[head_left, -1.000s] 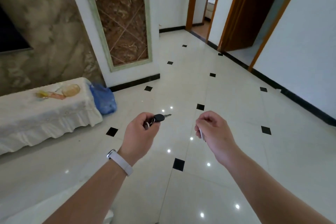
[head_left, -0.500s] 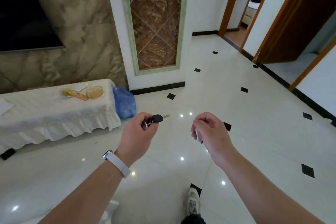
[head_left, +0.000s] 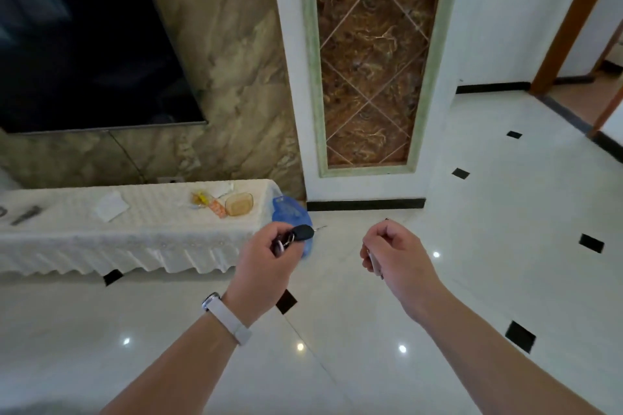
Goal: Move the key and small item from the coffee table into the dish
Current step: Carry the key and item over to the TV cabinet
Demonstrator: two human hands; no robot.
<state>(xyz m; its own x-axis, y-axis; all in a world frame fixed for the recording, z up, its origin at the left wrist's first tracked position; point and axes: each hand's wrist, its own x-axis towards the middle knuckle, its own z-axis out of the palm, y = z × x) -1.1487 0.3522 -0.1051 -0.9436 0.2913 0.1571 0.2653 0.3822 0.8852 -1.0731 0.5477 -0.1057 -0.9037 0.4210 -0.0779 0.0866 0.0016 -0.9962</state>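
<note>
My left hand (head_left: 262, 263) is closed around a key (head_left: 302, 232) with a black head and a metal ring; the blade points right. A small thin silvery item (head_left: 375, 263) is pinched in my right hand (head_left: 394, 256), mostly hidden by the fingers. Both hands hang in the air over the floor. The amber glass dish (head_left: 238, 204) sits near the right end of a low cabinet (head_left: 135, 229) covered in white cloth, up and to the left of my left hand.
Beside the dish lie yellow and orange packets (head_left: 207, 202) and a white paper (head_left: 110, 205). A blue plastic bag (head_left: 290, 212) stands on the floor at the cabinet's right end. A dark TV (head_left: 84, 44) hangs above. White tiled floor (head_left: 488, 246) stretches right toward a doorway.
The view has swung left and moved closer to the cloth-covered cabinet, so the dish now sits nearer my left hand. Both hands keep their hold on the key and the small item.
</note>
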